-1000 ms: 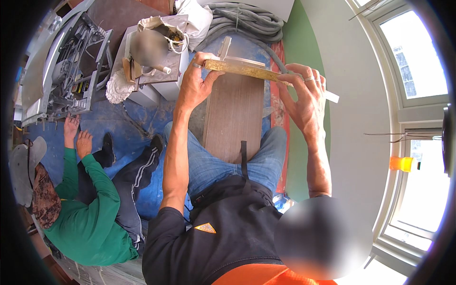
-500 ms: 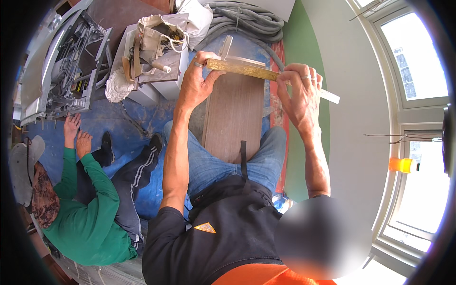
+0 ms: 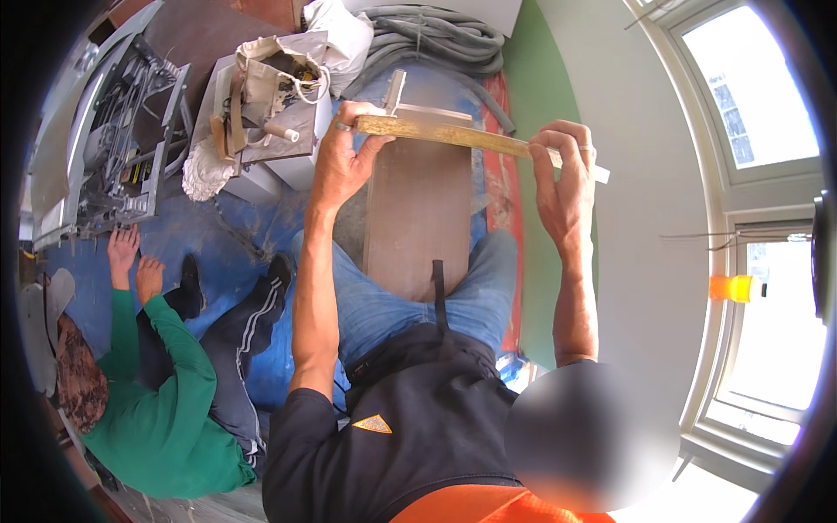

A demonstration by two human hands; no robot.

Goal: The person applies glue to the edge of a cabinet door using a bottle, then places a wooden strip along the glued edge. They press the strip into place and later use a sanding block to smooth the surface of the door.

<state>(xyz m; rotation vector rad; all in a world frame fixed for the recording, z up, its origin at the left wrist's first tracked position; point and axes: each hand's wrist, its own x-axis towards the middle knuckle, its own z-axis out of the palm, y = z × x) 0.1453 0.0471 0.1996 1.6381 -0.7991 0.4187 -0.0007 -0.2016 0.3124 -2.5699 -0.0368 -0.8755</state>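
My left hand (image 3: 344,161) grips the left end of a long thin strip with a mottled yellow face (image 3: 436,132), thumb below its edge. My right hand (image 3: 565,179) is closed around the strip near its other end, and a pale tip shows past the fingers. The strip is held nearly level, its right end slightly lower, over the far end of a brown board (image 3: 418,218) between my legs. Just behind the strip are a pale flat piece (image 3: 436,114) and a short upright pale piece (image 3: 396,90); whether they join the strip, I cannot tell.
At the left a co-worker in a green top (image 3: 166,401) reaches toward a grey metal machine (image 3: 131,131). A cloth bag (image 3: 266,78) sits on a cabinet. Coiled grey hose (image 3: 427,39) lies at the back. A wall (image 3: 641,227) and windows stand at the right.
My right hand has slid outward along the strip, so more of the yellow face shows and less of the pale tip sticks out. The whole view has shifted slightly.
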